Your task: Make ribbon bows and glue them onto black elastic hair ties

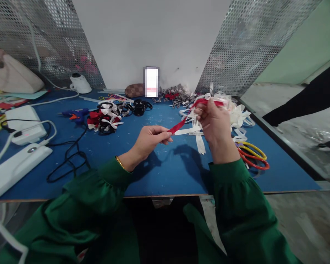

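Observation:
My left hand [153, 141] pinches one end of a red ribbon [178, 126] between thumb and fingers, over the middle of the blue table. The ribbon runs up and right to my right hand [214, 121], whose fingers are closed on it beside the pile of white ribbons [238, 113]. More red ribbon shows behind the right fingertips. Below the held ribbon, white strips [200, 144] lie on the table. Scissors with red and yellow handles [254, 157] rest to the right of my right wrist.
Red, white and black hair ties [106, 119] lie left of centre, near a blue glue gun [78, 115] with a black cord. A lit phone [151, 81] stands at the back by a brown checked pouch [134, 90]. A white power strip [19, 168] is at the left.

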Demonstrator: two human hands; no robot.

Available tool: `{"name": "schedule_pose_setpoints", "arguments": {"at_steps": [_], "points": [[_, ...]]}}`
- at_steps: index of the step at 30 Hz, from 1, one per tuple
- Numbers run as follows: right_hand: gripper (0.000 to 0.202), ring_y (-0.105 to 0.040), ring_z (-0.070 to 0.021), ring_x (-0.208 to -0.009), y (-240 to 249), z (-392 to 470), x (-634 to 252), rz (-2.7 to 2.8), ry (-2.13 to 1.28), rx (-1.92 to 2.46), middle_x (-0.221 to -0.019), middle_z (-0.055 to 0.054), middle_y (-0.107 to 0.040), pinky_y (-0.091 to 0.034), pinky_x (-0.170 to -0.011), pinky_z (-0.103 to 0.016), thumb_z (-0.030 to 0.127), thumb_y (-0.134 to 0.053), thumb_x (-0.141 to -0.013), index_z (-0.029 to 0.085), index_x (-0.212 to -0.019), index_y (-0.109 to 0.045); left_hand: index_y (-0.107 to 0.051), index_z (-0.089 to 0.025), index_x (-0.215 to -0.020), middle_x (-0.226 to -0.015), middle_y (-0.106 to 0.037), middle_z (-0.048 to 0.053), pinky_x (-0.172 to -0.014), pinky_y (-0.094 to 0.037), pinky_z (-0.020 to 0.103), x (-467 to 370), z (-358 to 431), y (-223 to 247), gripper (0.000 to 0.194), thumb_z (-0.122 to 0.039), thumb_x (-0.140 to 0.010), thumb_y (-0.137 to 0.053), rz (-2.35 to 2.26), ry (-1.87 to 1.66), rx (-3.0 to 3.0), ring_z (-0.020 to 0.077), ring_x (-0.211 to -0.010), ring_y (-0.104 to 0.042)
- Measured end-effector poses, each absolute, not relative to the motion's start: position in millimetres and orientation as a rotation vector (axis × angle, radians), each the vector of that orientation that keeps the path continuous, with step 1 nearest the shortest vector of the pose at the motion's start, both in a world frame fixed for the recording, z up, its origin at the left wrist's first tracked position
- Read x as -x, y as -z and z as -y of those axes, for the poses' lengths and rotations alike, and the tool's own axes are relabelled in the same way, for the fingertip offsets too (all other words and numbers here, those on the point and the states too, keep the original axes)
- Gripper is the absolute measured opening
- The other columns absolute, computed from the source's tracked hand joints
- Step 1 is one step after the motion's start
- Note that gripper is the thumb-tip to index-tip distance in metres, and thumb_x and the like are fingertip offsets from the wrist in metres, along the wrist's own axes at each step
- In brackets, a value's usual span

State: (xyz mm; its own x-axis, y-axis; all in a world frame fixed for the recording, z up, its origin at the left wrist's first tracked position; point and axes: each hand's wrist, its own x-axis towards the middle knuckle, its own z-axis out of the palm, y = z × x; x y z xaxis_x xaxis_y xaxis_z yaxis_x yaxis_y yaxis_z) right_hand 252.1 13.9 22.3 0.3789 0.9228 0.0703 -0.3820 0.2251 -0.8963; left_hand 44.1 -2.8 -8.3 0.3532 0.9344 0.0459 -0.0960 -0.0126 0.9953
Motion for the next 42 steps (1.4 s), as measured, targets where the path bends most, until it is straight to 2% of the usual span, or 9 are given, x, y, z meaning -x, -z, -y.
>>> {"name": "schedule_pose_setpoints", "arguments": {"at_steps": [6, 10, 14, 16, 22, 26, 30, 37, 42], "points": [[0.052, -0.066, -0.0138, -0.064, 1, -10, -228, 1.194, -1.273, 1.156, -0.08, -0.007, -0.071, -0.049, -0.051, -0.025, 0.068, -0.074, -0.074, 0.018, -0.086, -0.068, -0.075, -0.016, -0.071, -0.067, -0.072, 0.003, -0.056, -0.044, 0.023, -43, 3, 8, 0.021, -0.037, -0.071, -0.08, -0.907, -1.035, -1.245, 0.01, -0.055, -0.057], [0.043, -0.065, -0.0147, -0.073, 4, -4, -219, 1.329, -1.107, 1.11, -0.104, -0.008, -0.072, -0.052, -0.06, -0.028, 0.05, -0.079, -0.076, 0.022, -0.106, -0.069, -0.076, -0.017, -0.075, -0.068, -0.071, 0.003, -0.056, -0.042, 0.023, -43, 3, 9, 0.023, -0.039, -0.072, -0.079, -0.911, -1.028, -1.258, 0.0104, -0.057, -0.057], [0.048, -0.064, -0.0217, -0.106, -3, -1, -221, 1.558, -0.732, 1.019, -0.127, -0.006, -0.066, -0.053, -0.086, -0.036, 0.03, -0.082, -0.073, 0.028, -0.119, -0.067, -0.074, -0.017, -0.073, -0.065, -0.068, 0.002, -0.052, -0.039, 0.023, -43, 3, 8, 0.025, -0.042, -0.073, -0.079, -0.899, -1.043, -1.207, 0.0093, -0.053, -0.053], [0.051, -0.063, -0.0234, -0.11, -3, 1, -221, 1.744, -0.789, 0.968, -0.12, -0.006, -0.069, -0.05, -0.091, -0.037, 0.025, -0.08, -0.075, 0.027, -0.123, -0.065, -0.073, -0.017, -0.072, -0.06, -0.062, 0.0, -0.049, -0.036, 0.023, -43, 2, 9, 0.026, -0.042, -0.075, -0.077, -0.884, -1.046, -1.212, 0.0085, -0.05, -0.049], [0.043, -0.059, -0.0147, -0.071, 8, 1, -217, 1.766, -0.84, 0.982, -0.077, 0.003, -0.063, -0.048, -0.068, -0.029, 0.017, -0.065, -0.081, 0.024, -0.124, -0.061, -0.071, -0.016, -0.078, -0.055, -0.049, -0.005, -0.042, -0.021, 0.024, -42, -1, 11, 0.025, -0.041, -0.074, -0.075, -0.893, -1.072, -1.162, 0.0049, -0.041, -0.03], [0.028, -0.051, -0.0109, -0.055, 1, 0, -222, 1.665, -0.893, 0.992, -0.067, 0.005, -0.058, -0.039, -0.053, -0.026, 0.016, -0.06, -0.083, 0.024, -0.108, -0.067, -0.07, -0.018, -0.094, -0.06, -0.051, -0.005, -0.04, -0.019, 0.024, -42, -3, 10, 0.024, -0.037, -0.077, -0.072, -0.908, -1.097, -1.157, 0.0048, -0.04, -0.029], [0.008, -0.042, -0.0093, -0.051, -9, 2, -225, 1.567, -0.909, 1.014, -0.057, 0.005, -0.052, -0.03, -0.048, -0.025, 0.023, -0.065, -0.082, 0.021, -0.081, -0.072, -0.066, -0.022, -0.091, -0.068, -0.052, -0.005, -0.041, -0.02, 0.024, -42, -4, 11, 0.017, -0.031, -0.078, -0.071, -0.892, -1.145, -1.154, 0.0042, -0.041, -0.029], [0.007, -0.021, -0.0049, -0.039, -8, 2, -222, 1.206, -1.204, 0.964, -0.043, 0.009, -0.035, -0.015, -0.042, -0.024, 0.021, -0.066, -0.07, 0.019, -0.063, -0.066, -0.069, -0.022, -0.08, -0.054, -0.037, -0.006, -0.043, -0.014, 0.027, -42, -3, 11, 0.026, -0.048, -0.079, -0.074, -0.866, -1.13, -1.204, 0.0069, -0.044, -0.025], [0.008, -0.019, -0.0038, -0.037, -7, 1, -221, 1.095, -1.295, 0.954, -0.04, 0.01, -0.033, -0.016, -0.04, -0.022, 0.019, -0.067, -0.065, 0.019, -0.059, -0.061, -0.075, -0.021, -0.082, -0.057, -0.051, -0.004, -0.045, -0.017, 0.026, -44, 1, 10, 0.028, -0.043, -0.067, -0.084, -0.912, -1.13, -1.243, 0.0063, -0.046, -0.027]]}}
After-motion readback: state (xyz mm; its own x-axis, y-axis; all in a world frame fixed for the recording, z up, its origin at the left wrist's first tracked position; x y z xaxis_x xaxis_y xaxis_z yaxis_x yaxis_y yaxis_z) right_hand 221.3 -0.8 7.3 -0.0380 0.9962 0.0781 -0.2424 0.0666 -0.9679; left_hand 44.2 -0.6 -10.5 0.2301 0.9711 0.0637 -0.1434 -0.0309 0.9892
